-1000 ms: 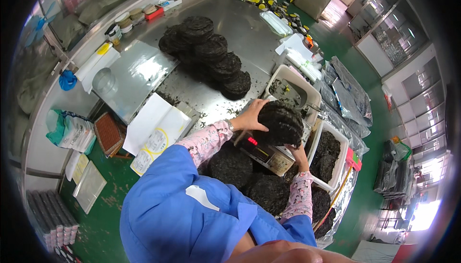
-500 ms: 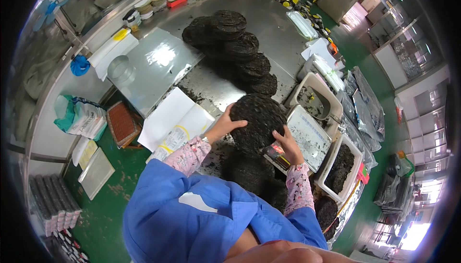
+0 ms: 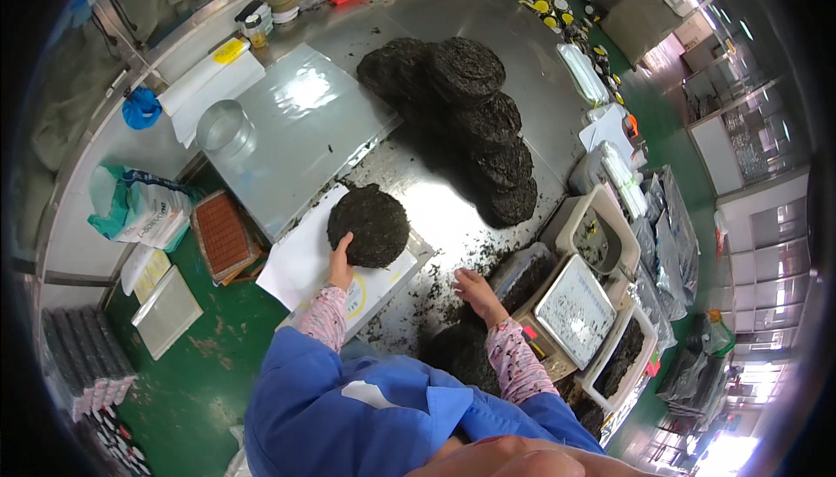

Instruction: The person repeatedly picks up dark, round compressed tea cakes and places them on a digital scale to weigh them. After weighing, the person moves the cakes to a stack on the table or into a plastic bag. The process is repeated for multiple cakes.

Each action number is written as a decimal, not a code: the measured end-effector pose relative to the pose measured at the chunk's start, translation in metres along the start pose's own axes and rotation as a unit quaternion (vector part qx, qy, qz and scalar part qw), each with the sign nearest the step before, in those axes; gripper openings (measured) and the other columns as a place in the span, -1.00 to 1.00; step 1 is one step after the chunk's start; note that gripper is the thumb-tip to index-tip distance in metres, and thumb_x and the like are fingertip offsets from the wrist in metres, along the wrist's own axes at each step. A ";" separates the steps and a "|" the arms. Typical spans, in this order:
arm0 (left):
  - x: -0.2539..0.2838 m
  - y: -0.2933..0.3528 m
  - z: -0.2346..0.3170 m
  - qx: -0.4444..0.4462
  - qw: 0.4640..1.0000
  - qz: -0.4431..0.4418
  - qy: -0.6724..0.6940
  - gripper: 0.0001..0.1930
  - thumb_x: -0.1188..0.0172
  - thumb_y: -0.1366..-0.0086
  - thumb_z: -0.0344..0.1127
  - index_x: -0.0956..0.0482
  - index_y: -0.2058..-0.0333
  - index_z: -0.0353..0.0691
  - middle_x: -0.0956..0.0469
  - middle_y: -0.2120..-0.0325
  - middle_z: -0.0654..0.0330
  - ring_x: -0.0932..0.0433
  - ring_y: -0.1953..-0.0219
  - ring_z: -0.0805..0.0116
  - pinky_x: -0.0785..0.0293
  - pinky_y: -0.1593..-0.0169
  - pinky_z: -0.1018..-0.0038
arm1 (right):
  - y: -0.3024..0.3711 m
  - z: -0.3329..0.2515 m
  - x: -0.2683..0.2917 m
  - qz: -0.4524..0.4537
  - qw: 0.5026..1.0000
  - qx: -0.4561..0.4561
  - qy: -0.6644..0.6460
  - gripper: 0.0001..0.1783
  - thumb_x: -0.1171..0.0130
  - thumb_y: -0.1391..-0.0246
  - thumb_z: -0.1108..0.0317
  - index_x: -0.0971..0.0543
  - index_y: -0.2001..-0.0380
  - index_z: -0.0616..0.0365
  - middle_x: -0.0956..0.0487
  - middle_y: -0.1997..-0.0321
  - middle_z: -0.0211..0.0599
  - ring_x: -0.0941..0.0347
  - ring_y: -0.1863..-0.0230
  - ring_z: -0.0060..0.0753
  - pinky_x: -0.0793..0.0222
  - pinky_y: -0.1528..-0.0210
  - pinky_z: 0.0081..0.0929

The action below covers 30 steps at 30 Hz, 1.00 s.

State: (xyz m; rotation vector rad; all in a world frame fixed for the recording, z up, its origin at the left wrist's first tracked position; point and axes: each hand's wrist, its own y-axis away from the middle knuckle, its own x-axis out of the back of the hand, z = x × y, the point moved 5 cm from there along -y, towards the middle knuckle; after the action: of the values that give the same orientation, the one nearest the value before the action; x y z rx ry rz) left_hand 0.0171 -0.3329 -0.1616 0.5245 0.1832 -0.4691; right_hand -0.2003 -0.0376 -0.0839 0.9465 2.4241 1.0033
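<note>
My left hand [image 3: 342, 261] grips the lower left edge of a round, black cake of dried leafy material [image 3: 370, 224], thumb on top. The cake is over white printed paper sheets [image 3: 292, 255] at the left of the steel table [image 3: 427, 290]. My right hand [image 3: 477, 294] holds nothing; its fingers are loosely apart above the crumb-strewn steel, left of a weighing scale [image 3: 575, 310]. Several stacks of the same black cakes [image 3: 470, 72] stand farther back on the table. Another dark pile [image 3: 461, 351] lies close to my body, partly hidden by my right forearm.
Right of the table, a cream tub [image 3: 564, 235] contains a metal scoop, and a white tray [image 3: 646, 364] holds dark crumbs. A clear sheet [image 3: 305, 128] with a round metal ring [image 3: 225, 128] lies at the left. Stacked lids [image 3: 280, 2] line the back edge.
The cake has gone from between both hands at the middle to over the paper at the left, in my left hand alone. My right hand has let go and dropped slightly nearer, leftward.
</note>
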 end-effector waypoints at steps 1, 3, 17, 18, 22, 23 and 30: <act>0.005 -0.014 -0.012 0.069 0.992 0.044 0.097 -0.33 -0.39 -0.14 -0.13 -0.36 -0.17 -0.27 -0.38 -0.11 0.21 -0.37 -0.12 0.33 -0.29 -0.17 0.45 | -0.009 -0.007 -0.007 -0.007 1.000 0.001 -0.002 -0.23 -0.21 -0.19 0.00 -0.26 -0.26 0.33 -0.46 -0.12 -0.23 -0.45 -0.08 -0.28 -0.36 -0.11 -0.35; 0.013 -0.036 -0.027 0.106 0.978 0.090 0.154 -0.14 -0.43 -0.09 -0.06 -0.21 -0.27 -0.25 -0.27 -0.21 0.18 -0.28 -0.20 0.26 -0.18 -0.25 0.37 | -0.025 -0.026 -0.014 -0.017 1.000 0.017 -0.001 -0.26 -0.20 -0.20 0.02 -0.28 -0.24 0.36 -0.48 -0.10 -0.20 -0.46 -0.06 -0.28 -0.38 -0.11 -0.36; 0.026 -0.073 -0.057 0.081 0.970 0.118 0.198 0.23 -0.46 -0.01 0.05 0.26 -0.42 -0.16 0.23 -0.43 0.06 0.19 -0.44 0.10 0.20 -0.41 0.13 | -0.197 -0.359 -0.051 0.084 0.949 0.147 -0.266 0.23 -0.34 0.04 -0.23 0.07 -0.35 0.41 -0.15 -0.23 0.22 -0.34 -0.08 -0.03 -0.35 -0.15 -0.23; 0.023 -0.072 -0.053 0.076 0.971 0.111 0.198 0.20 -0.46 -0.02 0.03 0.23 -0.42 -0.16 0.19 -0.42 0.06 0.15 -0.43 0.12 0.17 -0.41 0.16 | -0.219 -0.365 -0.046 0.100 0.940 0.125 -0.302 0.33 -0.37 0.11 -0.28 0.16 -0.38 0.36 -0.04 -0.28 0.28 -0.30 -0.10 0.06 -0.30 -0.20 -0.16; 0.039 -0.075 -0.065 0.079 0.965 0.166 0.186 0.08 -0.45 -0.06 -0.06 0.09 -0.40 -0.21 0.01 -0.38 0.08 -0.01 -0.38 0.19 0.06 -0.38 0.28 | -0.235 -0.389 -0.072 0.103 0.937 0.112 -0.315 0.43 -0.37 0.16 -0.33 0.34 -0.44 0.08 0.31 -0.44 0.37 0.03 -0.32 0.54 0.02 -0.38 0.15; 0.039 -0.072 -0.067 0.120 0.957 0.197 0.173 0.05 -0.45 -0.07 -0.09 0.05 -0.39 -0.22 -0.06 -0.36 0.09 -0.08 -0.35 0.19 0.02 -0.37 0.30 | -0.244 -0.390 -0.070 0.112 0.934 0.100 -0.324 0.32 -0.34 0.13 -0.34 0.28 -0.46 -0.19 0.29 -0.48 0.17 0.03 -0.29 0.64 0.03 -0.34 0.27; 0.036 -0.070 -0.062 0.023 0.958 0.252 0.138 -0.17 -0.43 -0.08 -0.05 -0.26 -0.22 -0.31 -0.37 -0.15 0.17 -0.36 -0.11 0.35 -0.29 -0.13 0.46 | -0.259 -0.390 -0.066 0.016 0.949 0.148 -0.280 -0.06 -0.22 -0.05 -0.26 -0.09 -0.39 -0.23 0.10 -0.48 -0.49 -0.21 -0.04 0.21 0.00 -0.30 0.19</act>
State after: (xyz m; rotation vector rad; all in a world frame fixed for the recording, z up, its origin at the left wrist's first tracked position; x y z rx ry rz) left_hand 0.0126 -0.3683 -0.2557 0.6569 0.2971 0.1005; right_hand -0.4782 -0.4103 0.0010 1.1785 2.0960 0.3078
